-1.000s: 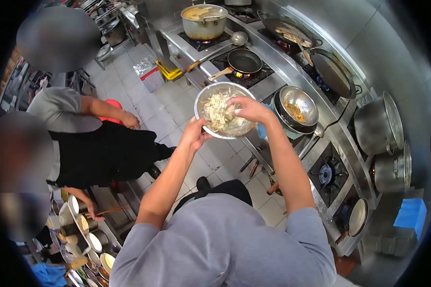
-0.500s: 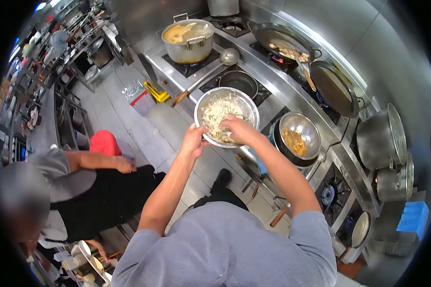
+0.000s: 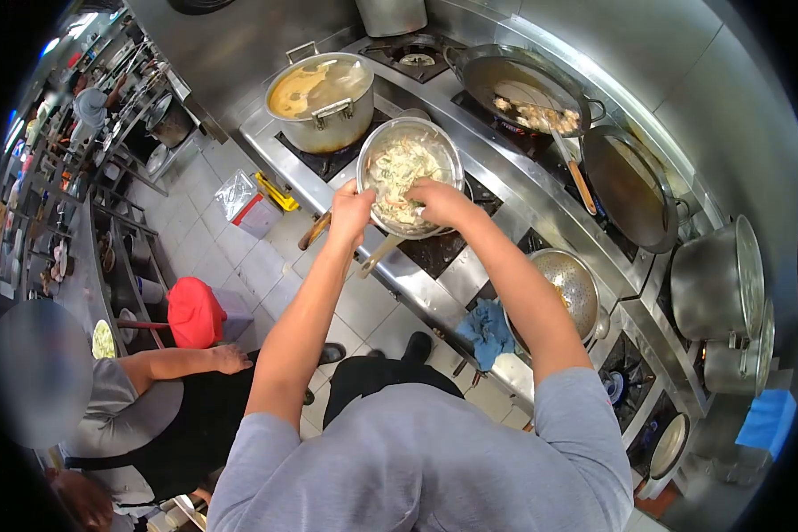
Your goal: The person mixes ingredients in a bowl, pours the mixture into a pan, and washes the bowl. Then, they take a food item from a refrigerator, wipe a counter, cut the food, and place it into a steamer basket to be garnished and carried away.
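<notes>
A metal bowl [image 3: 452,151] with a pale, shredded food mix [image 3: 403,168] is held over the front of the stove. My left hand [image 3: 353,211] grips the bowl's left rim. Inside the bowl, my right hand [image 3: 436,202] is closed at the mix; its fingertips are partly hidden in the food. Beneath the bowl is a pan, mostly covered, with its handle [image 3: 381,254] sticking out toward the front edge.
Behind left stands a big pot of broth [image 3: 324,133]. Woks [image 3: 505,75] line the back, one with frying pieces. A perforated strainer [image 3: 579,297] and blue cloth [image 3: 488,332] are at right. A co-worker [image 3: 142,390] stands at left near a red-covered bin [image 3: 195,312].
The bowl and both my hands have moved slightly up and left, over the pan. My view has shifted, and the red-covered bin shows more beside the co-worker.
</notes>
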The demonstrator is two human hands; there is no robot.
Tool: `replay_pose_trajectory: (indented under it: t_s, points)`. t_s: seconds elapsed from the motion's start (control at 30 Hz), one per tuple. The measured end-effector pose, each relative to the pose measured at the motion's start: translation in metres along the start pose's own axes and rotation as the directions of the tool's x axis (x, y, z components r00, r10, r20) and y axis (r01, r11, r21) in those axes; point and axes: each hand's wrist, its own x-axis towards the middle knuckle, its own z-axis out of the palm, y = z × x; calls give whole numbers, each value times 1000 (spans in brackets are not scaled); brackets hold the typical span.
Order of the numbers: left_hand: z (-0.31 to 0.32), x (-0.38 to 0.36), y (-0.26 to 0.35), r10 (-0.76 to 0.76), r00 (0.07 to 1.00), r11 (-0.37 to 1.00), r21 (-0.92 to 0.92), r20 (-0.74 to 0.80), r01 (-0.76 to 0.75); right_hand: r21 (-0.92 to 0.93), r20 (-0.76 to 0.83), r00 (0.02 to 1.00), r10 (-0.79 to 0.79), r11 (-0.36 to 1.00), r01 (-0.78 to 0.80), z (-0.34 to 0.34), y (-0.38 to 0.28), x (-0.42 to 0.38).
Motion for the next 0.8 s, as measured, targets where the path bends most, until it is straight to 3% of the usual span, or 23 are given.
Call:
replay_pose_trajectory:
  t_s: [0.03, 0.17, 0.3, 0.4, 0.5, 0.63, 0.8]
  points:
    - [5, 5, 3, 6, 1000, 1000, -11, -10, -6, 32, 47, 999, -18, 999, 16, 2, 7, 5]
    - [20, 41, -1, 61, 996, 998, 14, 67, -62, -114, 25, 986, 165, 980, -162, 1, 21, 9]
    - [26, 59, -7, 127, 975, 986, 86, 182, -145, -221, 231, 930, 285, 947, -235, 5, 33, 13]
    - [22, 85, -42, 200, 955, 960, 149, 217, -235, -258, 268, 907, 325, 931, -257, 13, 43, 12]
    - [27, 85, -47, 189, 954, 969, 115, 231, -219, -261, 274, 897, 348, 924, -279, 19, 50, 7]
    - [27, 87, -55, 309, 900, 905, 196, 306, -378, -205, 259, 915, 310, 943, -262, 26, 53, -3]
    - [27, 79, -46, 343, 870, 839, 301, 355, -453, -205, 248, 919, 306, 944, -259, 37, 58, -8]
